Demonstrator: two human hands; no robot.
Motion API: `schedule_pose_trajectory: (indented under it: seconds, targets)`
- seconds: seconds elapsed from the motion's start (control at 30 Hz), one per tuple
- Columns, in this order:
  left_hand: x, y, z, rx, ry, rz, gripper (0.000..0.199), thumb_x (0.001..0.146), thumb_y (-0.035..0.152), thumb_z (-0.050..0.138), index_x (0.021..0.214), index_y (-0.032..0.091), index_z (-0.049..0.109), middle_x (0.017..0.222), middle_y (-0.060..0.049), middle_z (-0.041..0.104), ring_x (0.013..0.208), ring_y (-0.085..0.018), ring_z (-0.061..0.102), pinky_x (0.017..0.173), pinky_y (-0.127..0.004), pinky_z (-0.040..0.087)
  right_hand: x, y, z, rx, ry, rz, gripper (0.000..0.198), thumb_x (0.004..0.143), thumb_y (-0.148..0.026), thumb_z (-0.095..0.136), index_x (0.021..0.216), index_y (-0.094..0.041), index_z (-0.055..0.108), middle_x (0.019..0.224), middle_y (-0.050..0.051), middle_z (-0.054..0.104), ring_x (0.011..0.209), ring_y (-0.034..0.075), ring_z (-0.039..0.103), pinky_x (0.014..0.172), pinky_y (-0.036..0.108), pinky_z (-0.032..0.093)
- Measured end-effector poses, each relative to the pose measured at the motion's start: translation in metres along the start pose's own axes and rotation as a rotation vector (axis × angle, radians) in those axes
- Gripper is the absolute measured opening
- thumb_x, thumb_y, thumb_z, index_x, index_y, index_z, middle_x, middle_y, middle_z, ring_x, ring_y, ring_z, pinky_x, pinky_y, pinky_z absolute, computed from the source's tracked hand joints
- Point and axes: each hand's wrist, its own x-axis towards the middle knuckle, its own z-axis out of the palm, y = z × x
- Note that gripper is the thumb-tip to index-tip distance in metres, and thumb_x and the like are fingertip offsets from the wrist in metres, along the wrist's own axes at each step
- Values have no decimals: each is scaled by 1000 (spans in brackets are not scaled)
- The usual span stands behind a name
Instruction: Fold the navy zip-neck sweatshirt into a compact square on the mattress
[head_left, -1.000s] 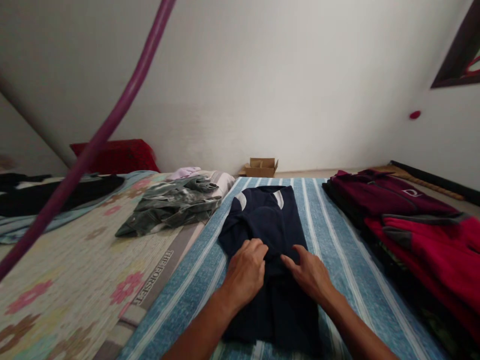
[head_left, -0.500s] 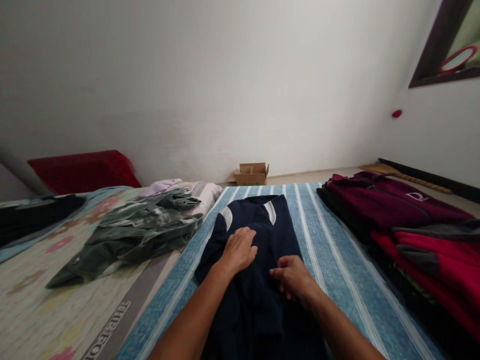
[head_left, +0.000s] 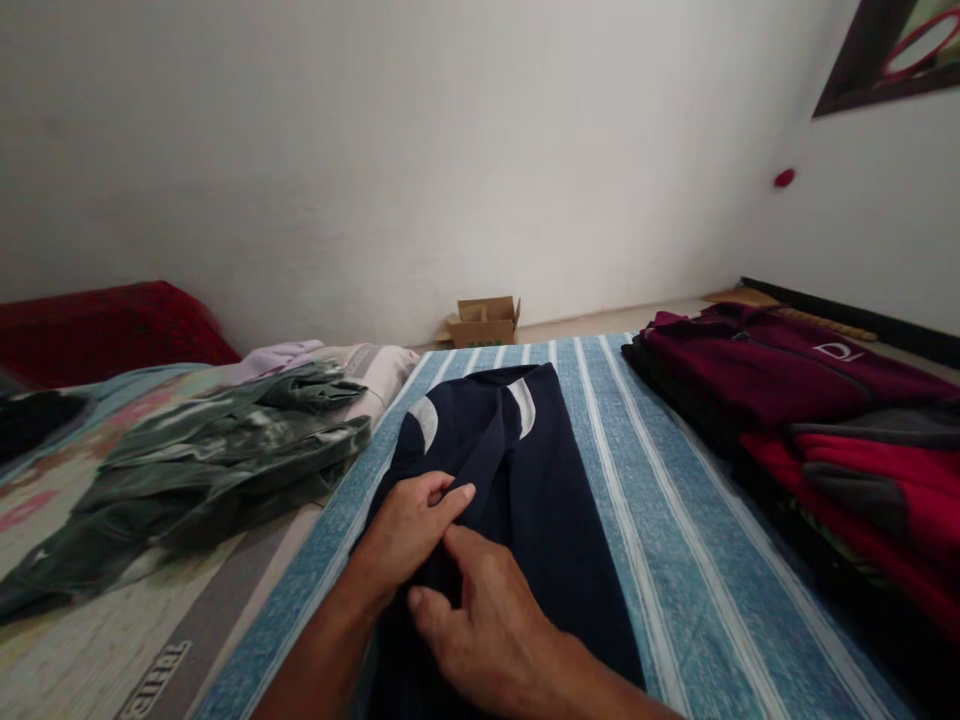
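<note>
A dark navy garment (head_left: 559, 500) with light grey curved patches at its far end lies lengthwise in front of me, folded narrow. A raised fold of its cloth runs into my left hand (head_left: 405, 530), which is closed on it near the garment's left edge. Just nearer to me and to the right, my right hand (head_left: 495, 615) is over the same cloth. Its thumb and index finger are apart, pointing toward my left hand; its other fingers are hidden beneath.
Blue-and-white striped cloth (head_left: 660, 520) covers the surface under the garment. Folded maroon (head_left: 780, 365) and red clothes (head_left: 862, 450) are stacked at right. Crumpled grey-green clothing (head_left: 225, 460) lies on a flowered cover at left. A cardboard box (head_left: 486, 322) stands by the wall.
My right hand has moved left across the garment, close to my left hand. My left hand has shifted left and nearer, now gripping a fold of cloth. The view has turned slightly.
</note>
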Motion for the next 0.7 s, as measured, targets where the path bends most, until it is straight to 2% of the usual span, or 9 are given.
schedule_pose_trajectory:
  seconds: [0.13, 0.2, 0.23, 0.33, 0.4, 0.47, 0.57, 0.63, 0.7]
  targets:
    - [7, -13, 8, -98, -9, -27, 22, 64, 39, 56, 58, 18, 55, 53, 4, 49, 53, -13, 48, 50, -24, 35, 1, -4, -17, -86, -141, -22, 20, 81, -28, 53, 95, -17, 63, 82, 1, 64, 68, 15, 57, 57, 23, 40]
    - [8, -14, 10, -128, -1, -23, 21, 65, 37, 54, 56, 18, 53, 52, 4, 47, 52, -12, 45, 49, -23, 33, 8, 2, -34, -180, -122, -52, 20, 86, -26, 46, 87, -18, 64, 76, 0, 63, 66, 13, 57, 57, 23, 39]
    - [9, -12, 10, -131, 9, -22, 21, 65, 37, 54, 56, 18, 52, 52, 4, 47, 51, -11, 44, 49, -23, 32, 13, 8, -43, -265, -61, -66, 22, 88, -25, 44, 86, -19, 65, 76, 1, 63, 69, 14, 57, 61, 23, 40]
    - [17, 0, 4, -94, 28, -25, 20, 66, 35, 51, 56, 17, 54, 51, 3, 49, 48, -11, 44, 46, -23, 30, 25, 35, -65, -643, 153, -43, 22, 88, -25, 44, 95, -18, 64, 90, 6, 63, 85, 18, 57, 76, 29, 42]
    - [26, 13, -3, -27, 23, 3, 20, 67, 33, 49, 57, 17, 56, 52, 2, 51, 48, -11, 44, 45, -23, 29, 29, 56, -73, -835, 106, -56, 26, 87, -22, 44, 107, -18, 61, 106, 10, 61, 103, 23, 53, 89, 35, 38]
    - [36, 30, -9, 51, 13, 66, 20, 68, 29, 48, 59, 16, 59, 53, 2, 52, 50, -11, 46, 46, -22, 31, 30, 73, -73, -933, 10, -67, 35, 87, -25, 45, 119, -17, 54, 124, 14, 53, 121, 28, 41, 100, 44, 30]
    - [49, 54, -12, 111, -14, 131, 20, 69, 23, 46, 57, 15, 60, 51, 3, 51, 52, -11, 46, 48, -22, 32, 28, 85, -69, -950, -76, -46, 43, 88, -29, 43, 128, -13, 47, 137, 16, 41, 131, 31, 28, 105, 49, 22]
    - [54, 68, -6, 136, -35, 164, 19, 67, 19, 47, 52, 16, 58, 48, 3, 47, 52, -11, 45, 49, -22, 32, 28, 86, -67, -904, -73, -31, 43, 88, -28, 44, 128, -13, 47, 139, 17, 39, 132, 30, 27, 106, 49, 19]
    - [55, 78, 7, 192, -72, 215, 19, 64, 14, 50, 46, 16, 55, 45, 3, 44, 53, -12, 46, 52, -23, 33, 29, 85, -68, -727, -30, -20, 39, 83, -25, 50, 121, -16, 53, 136, 14, 43, 129, 29, 32, 106, 47, 19]
